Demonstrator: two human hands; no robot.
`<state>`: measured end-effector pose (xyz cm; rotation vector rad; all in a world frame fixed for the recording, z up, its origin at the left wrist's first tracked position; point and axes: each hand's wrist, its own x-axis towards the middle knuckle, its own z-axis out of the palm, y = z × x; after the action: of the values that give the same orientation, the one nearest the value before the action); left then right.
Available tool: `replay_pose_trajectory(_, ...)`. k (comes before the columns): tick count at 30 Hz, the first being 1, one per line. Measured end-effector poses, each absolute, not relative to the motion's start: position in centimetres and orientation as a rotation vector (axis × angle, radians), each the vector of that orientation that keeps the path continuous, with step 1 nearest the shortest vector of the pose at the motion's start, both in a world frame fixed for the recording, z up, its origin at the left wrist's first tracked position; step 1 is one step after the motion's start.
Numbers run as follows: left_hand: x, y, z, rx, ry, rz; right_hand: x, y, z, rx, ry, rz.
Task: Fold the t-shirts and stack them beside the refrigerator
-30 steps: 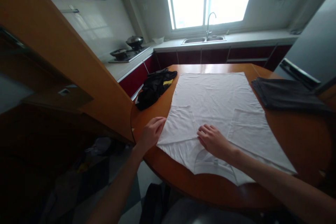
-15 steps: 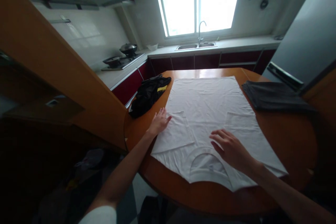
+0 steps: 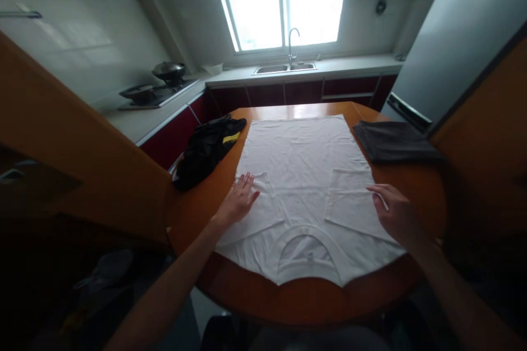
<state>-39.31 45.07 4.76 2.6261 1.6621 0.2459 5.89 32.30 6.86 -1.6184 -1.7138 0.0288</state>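
Flat-spread left hand (image 3: 237,200) and loosely parted right hand (image 3: 394,212) seemingly smooth the white shirt (image 3: 300,170), whose edges next need evening

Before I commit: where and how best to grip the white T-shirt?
I'd pinch the white T-shirt at both side edges, by the sleeves: left hand from the left, right hand from the right. It lies flat; the inward-folded sleeves layer the cloth there.

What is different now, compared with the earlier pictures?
The right hand moved from the middle of the shirt to its right edge; any grip is unclear. The left hand moved from the left edge onto the left sleeve. The shirt, black clothes and gray cloth stayed put.
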Motion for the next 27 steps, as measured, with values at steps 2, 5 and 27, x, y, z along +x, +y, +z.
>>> replay_pose_trajectory(2,-38.9,44.8,4.2,2.624,1.618,0.227,6.5,32.4,6.8,-1.637,-1.687,0.062)
replay_pose_trajectory(5,-38.8,44.8,3.7,2.62,1.604,0.211,6.8,32.7,6.4,-1.63,-1.688,0.112)
replay_pose_trajectory(27,-38.2,44.1,4.2,2.65,1.538,0.215,6.5,33.7,1.0,-1.965,-2.062,-0.079)
